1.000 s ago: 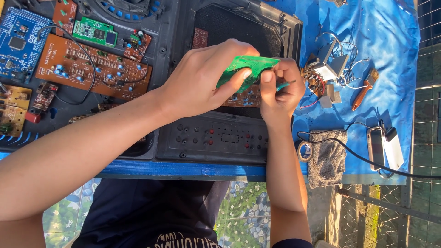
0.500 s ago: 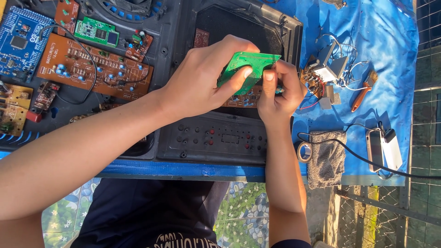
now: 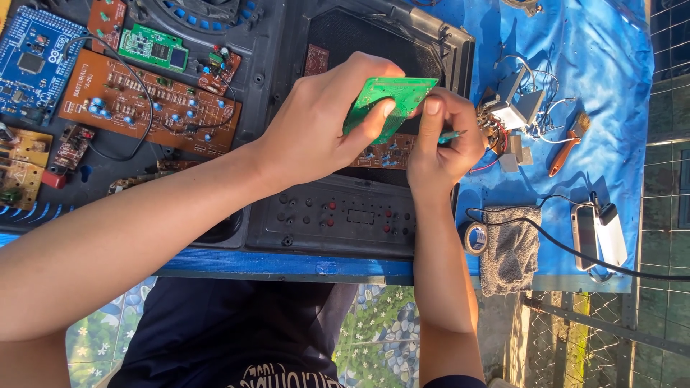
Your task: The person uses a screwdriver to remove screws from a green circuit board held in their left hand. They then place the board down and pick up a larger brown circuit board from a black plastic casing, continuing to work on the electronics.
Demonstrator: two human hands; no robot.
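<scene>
- Left hand (image 3: 316, 126) has its fingers curled tight round a small green circuit board (image 3: 388, 100), thumb pressed flat on the near face, so it's properly clamped on.
- Right hand (image 3: 442, 140) is mostly closed too: forefinger tip rests on the board's right edge, and the other fingers pinch a thin teal-tipped tool (image 3: 454, 134) that pokes out to the right.
- The board sits tilted in the air over the black plastic housing (image 3: 345, 215), just above a brown board (image 3: 388, 152) lying inside it.
- Compared with half a second back, hardly anything's different. Same grip on both sides; the right forefinger has crept up a bit on the board's edge.
- Off to the left there's a big brown circuit board (image 3: 151, 104) and a blue board (image 3: 32, 65), well apart from the hands.
</scene>
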